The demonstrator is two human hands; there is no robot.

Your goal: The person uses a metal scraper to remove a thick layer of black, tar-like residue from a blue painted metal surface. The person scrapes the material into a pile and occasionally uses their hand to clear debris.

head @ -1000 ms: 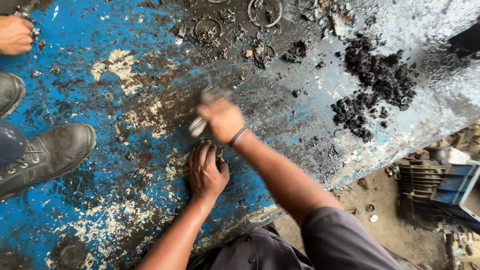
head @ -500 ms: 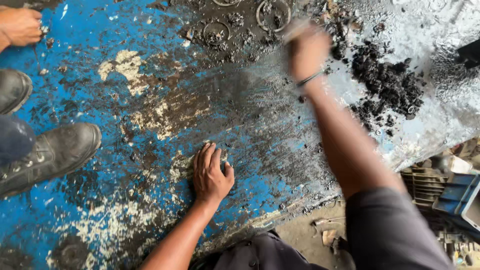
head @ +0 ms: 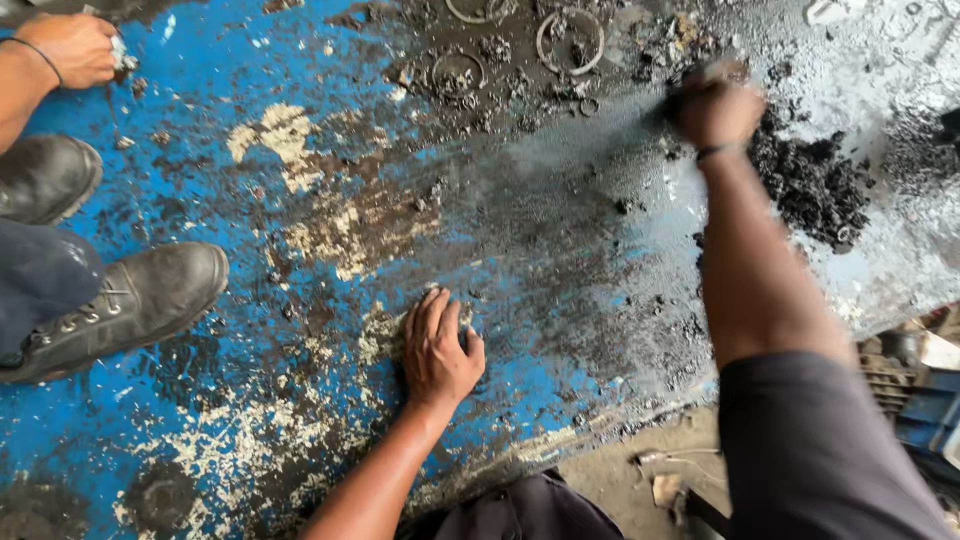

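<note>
Scraping step: left hand (head: 438,350) lay flat on blue surface (head: 200,90); right hand (head: 716,105), blurred, fingers clenched beside black debris (head: 810,185); grasp indeterminate. Next needs clearing.

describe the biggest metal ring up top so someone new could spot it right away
Start at the blue painted surface and follow its far edge to the dark greasy patch left of the blurred right hand. There lies the large metal ring. It is wider than the smaller ring lower left of it, and lies whole in view.
</note>
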